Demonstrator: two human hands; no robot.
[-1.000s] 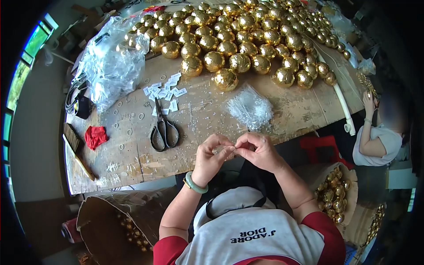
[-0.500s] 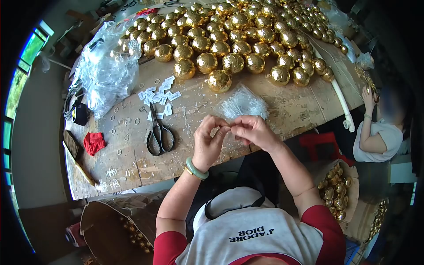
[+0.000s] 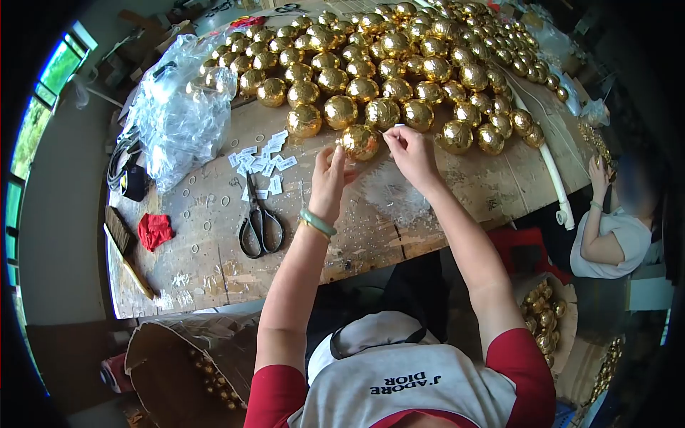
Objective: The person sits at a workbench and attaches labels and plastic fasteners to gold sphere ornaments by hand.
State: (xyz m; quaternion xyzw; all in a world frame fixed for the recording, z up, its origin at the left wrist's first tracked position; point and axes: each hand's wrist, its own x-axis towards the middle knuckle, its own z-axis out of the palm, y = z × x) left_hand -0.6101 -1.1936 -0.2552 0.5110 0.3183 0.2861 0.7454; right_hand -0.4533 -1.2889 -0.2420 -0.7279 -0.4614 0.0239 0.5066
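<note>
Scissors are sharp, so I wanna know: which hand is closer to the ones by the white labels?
The left. The left hand is to the right of the scissors, beside a gold ball. The right hand is farther away, on the ball's other side.

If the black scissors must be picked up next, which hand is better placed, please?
Probably the left hand: the black scissors lie nearer to it than to the right hand. However, it is at the front gold ball.
</note>
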